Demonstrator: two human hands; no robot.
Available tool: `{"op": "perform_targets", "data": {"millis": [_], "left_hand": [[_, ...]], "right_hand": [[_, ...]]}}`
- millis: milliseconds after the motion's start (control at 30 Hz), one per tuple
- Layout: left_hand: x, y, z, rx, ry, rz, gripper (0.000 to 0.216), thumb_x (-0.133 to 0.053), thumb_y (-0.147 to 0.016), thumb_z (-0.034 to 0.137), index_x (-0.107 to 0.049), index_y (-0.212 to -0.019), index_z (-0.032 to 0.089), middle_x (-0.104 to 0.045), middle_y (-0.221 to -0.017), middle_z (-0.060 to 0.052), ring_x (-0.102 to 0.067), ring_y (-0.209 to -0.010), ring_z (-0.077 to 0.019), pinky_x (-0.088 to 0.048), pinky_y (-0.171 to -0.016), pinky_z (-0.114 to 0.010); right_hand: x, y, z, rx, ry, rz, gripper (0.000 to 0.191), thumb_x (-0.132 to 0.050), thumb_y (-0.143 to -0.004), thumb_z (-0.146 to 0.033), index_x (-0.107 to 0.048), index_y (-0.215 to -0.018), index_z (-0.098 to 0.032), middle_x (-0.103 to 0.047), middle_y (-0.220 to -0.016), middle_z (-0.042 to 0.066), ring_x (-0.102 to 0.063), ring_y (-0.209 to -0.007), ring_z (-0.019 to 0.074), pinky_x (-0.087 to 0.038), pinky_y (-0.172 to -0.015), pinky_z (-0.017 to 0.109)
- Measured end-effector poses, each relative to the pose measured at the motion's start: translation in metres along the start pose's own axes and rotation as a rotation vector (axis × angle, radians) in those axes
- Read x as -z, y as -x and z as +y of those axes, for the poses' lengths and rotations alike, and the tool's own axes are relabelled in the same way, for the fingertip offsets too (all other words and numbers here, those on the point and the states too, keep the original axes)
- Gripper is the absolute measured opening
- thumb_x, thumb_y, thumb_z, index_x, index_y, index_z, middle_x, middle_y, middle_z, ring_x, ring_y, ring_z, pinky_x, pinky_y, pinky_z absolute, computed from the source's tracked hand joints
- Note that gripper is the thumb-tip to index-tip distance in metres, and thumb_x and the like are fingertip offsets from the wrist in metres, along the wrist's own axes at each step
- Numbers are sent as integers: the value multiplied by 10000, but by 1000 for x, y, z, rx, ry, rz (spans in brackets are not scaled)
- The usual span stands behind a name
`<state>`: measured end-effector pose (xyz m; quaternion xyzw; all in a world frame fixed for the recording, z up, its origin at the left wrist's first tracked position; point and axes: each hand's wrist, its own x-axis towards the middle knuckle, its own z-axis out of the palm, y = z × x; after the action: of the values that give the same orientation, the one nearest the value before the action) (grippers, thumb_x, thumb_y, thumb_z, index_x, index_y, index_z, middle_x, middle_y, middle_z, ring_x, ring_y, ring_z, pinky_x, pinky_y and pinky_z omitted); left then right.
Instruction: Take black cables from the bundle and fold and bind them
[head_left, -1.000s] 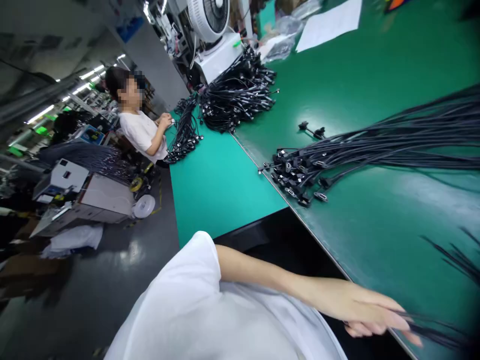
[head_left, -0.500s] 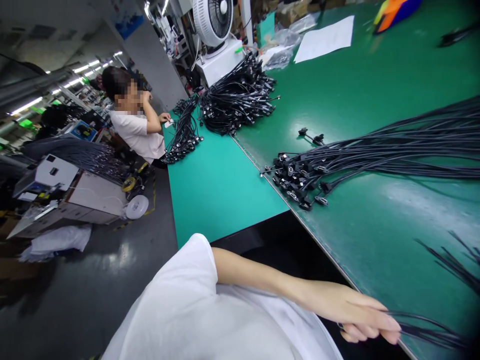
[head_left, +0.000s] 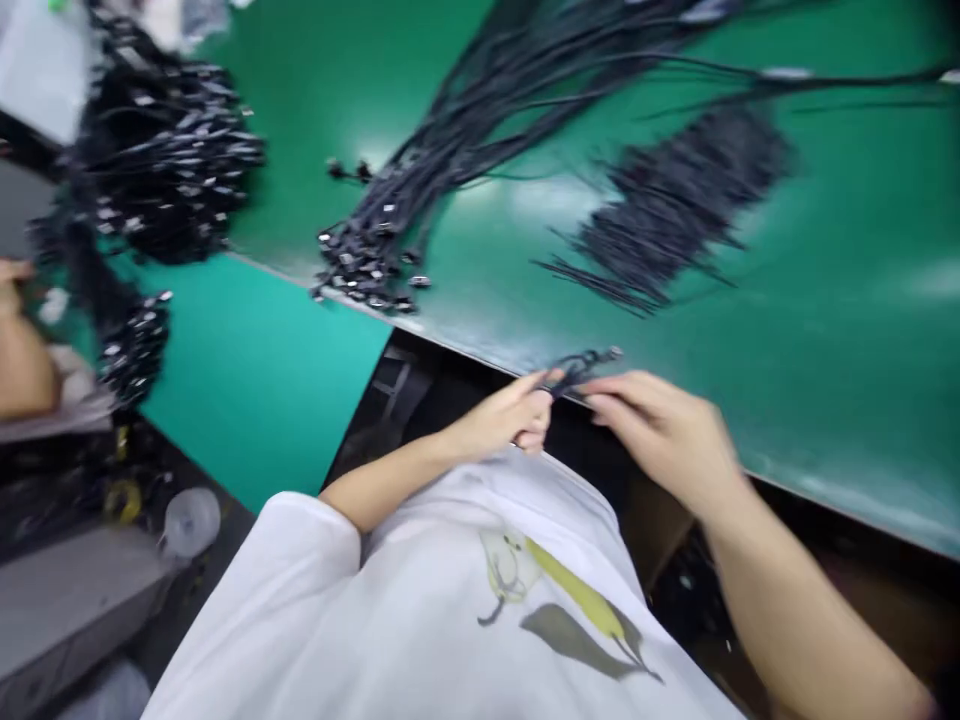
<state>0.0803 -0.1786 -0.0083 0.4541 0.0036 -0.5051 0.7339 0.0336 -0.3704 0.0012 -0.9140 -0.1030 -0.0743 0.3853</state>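
Note:
My left hand is closed around a small bunch of thin black cables just over the table's front edge. One strand curls up to a shiny tip. From the right, my right hand reaches in with thumb and fingers pinched at the near side of the bunch; motion smears its fingertips. Behind my hands, a heap of short thin black strips lies on the green table. Long black cables stretch across the table, their connectors gathered near the edge.
At the far left is another big pile of black cables, with a smaller bundle in front. A lighter green tabletop adjoins the table at a corner. A co-worker's arm shows at the left edge.
My view has swung right and down towards the table edge. My right hand has come into view and meets the bunch, which my left hand still grips.

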Motion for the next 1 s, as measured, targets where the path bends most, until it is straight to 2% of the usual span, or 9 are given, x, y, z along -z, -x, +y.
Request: {"op": "perform_targets", "data": {"millis": [133, 333, 400, 467, 533, 600, 800, 900, 1000], "left_hand": [[-1, -11, -1, -69, -144, 43, 552, -621, -867, 556, -474, -1219, 156, -367, -598, 108, -380, -478, -64, -400, -519, -228], [-2, -16, -8, -132, -316, 112, 379, -533, -932, 505, -476, -1084, 162, -355, -620, 96, -400, -508, -69, -419, -531, -232], [1, -16, -9, -144, -366, 110, 360, -500, -947, 498, -474, -1080, 164, -369, -625, 91, -410, -509, -73, -418, -536, -237], [5, -16, -8, -148, -492, 115, 335, -453, -969, 487, -491, -1023, 159, -405, -606, 81, -429, -515, -80, -408, -550, -240], [8, -15, -5, -123, -658, 128, 319, -402, -993, 456, -502, -943, 157, -445, -587, 64, -448, -526, -83, -394, -564, -240], [10, -13, 1, -69, -787, 128, 296, -360, -1013, 388, -511, -916, 154, -464, -583, 53, -457, -536, -84, -388, -576, -240], [14, -9, 15, 34, -880, -37, 253, -354, -1019, 302, -542, -1049, 136, -463, -599, 62, -458, -549, -85, -411, -611, -242], [17, -8, 15, 54, -818, -77, 287, -349, -1021, 307, -542, -1126, 122, -459, -623, 62, -440, -546, -80, -407, -611, -241], [19, -5, 15, 107, -659, -117, 333, -381, -1010, 291, -492, -1273, 118, -437, -639, 68, -422, -549, -81, -398, -606, -241]], "right_hand": [[-14, 13, -6, -34, -1, -13, 167, -505, -961, -166, -660, -1022, -180, -690, -904, 42, -653, -794, 151, -502, -706, 267], [-19, 7, -16, 230, 652, 56, 231, -475, -948, -125, -621, -771, -154, -545, -672, 32, -439, -598, 165, -295, -588, 324], [-17, 7, -16, 340, 697, 76, 232, -457, -954, -113, -646, -820, -135, -612, -773, 69, -468, -662, 171, -304, -616, 328], [-15, 5, -13, 465, 697, 68, 249, -430, -968, -108, -678, -940, -110, -671, -1043, 121, -553, -889, 199, -374, -721, 330], [-13, 3, -10, 588, 691, 32, 291, -403, -980, -104, -687, -1038, -91, -620, -1283, 133, -524, -1163, 245, -409, -891, 366], [-12, 0, -8, 664, 693, -8, 331, -374, -985, -100, -697, -1050, -70, -603, -1329, 137, -484, -1259, 281, -400, -986, 410], [-6, -4, -11, 742, 722, -20, 416, -303, -972, -51, -717, -992, -84, -681, -1162, 147, -570, -1070, 251, -437, -884, 392], [-5, -6, -15, 755, 744, -32, 434, -289, -960, -29, -718, -961, -92, -696, -1071, 144, -568, -1071, 258, -437, -883, 394], [-5, -9, -18, 789, 750, -52, 403, -323, -964, -53, -716, -886, -100, -691, -929, 124, -585, -933, 251, -439, -860, 395]]}}
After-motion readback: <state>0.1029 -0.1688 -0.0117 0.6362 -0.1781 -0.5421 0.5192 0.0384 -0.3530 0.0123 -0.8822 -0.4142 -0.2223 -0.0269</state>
